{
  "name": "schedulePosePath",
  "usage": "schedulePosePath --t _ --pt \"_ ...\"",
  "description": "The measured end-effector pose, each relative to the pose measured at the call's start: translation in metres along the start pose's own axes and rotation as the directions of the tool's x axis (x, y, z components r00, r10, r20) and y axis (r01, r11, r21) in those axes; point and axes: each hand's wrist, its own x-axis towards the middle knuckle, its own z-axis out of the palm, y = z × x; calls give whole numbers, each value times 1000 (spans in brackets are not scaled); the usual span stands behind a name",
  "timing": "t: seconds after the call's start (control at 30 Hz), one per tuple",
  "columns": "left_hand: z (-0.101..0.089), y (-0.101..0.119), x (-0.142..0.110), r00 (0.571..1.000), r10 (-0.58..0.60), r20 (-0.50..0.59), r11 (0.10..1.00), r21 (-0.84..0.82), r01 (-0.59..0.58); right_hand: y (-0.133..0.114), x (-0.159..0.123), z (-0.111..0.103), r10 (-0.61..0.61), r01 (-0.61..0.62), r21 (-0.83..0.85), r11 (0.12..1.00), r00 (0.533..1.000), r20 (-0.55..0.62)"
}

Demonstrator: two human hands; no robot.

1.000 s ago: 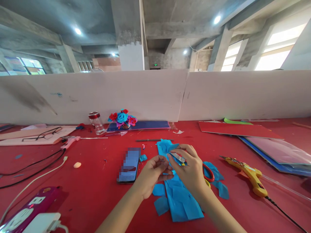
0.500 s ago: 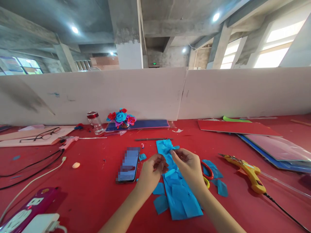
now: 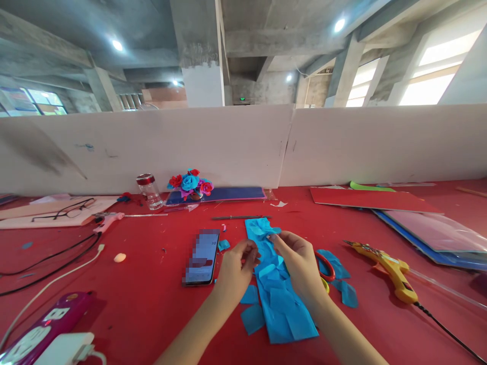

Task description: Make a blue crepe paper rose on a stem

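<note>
My right hand [image 3: 300,258] pinches a small blue paper piece [image 3: 274,231] at its fingertips, above the far end of a long blue paper strip [image 3: 292,324]. Close by on the left, my left hand [image 3: 238,263] has thumb and fingers closed together; whatever it holds, if anything, is too small to make out. Loose blue paper squares [image 3: 252,319] lie on and beside the strip. Under my right hand, scissors [image 3: 326,267] with red and yellow handles are partly hidden. More blue scraps [image 3: 347,294] lie right of them.
A phone [image 3: 201,257] lies left of my hands. On the right is a yellow glue gun [image 3: 395,276] with its cord. A paper flower bunch [image 3: 191,183] and a glass jar [image 3: 150,193] stand at the back. A power strip [image 3: 49,324] lies front left; coloured sheets [image 3: 429,230] lie right.
My hands have drawn slightly apart, the left one moving left. My right hand has turned, its fingers curling in with the blue piece; the scissors' blade has become hidden.
</note>
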Motion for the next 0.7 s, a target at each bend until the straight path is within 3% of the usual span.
schedulePosePath --t 0.27,0.47,0.7 --pt "-1 -3 -1 999 37 -21 998 54 -36 -5 -1 2 69 -70 76 995 997 14" --pt "-1 -1 0 997 6 -75 999 34 -4 -4 -2 2 78 -80 77 994 997 25" --pt "-1 3 -2 998 21 -64 995 97 -15 -3 -2 1 65 -65 71 995 998 9"
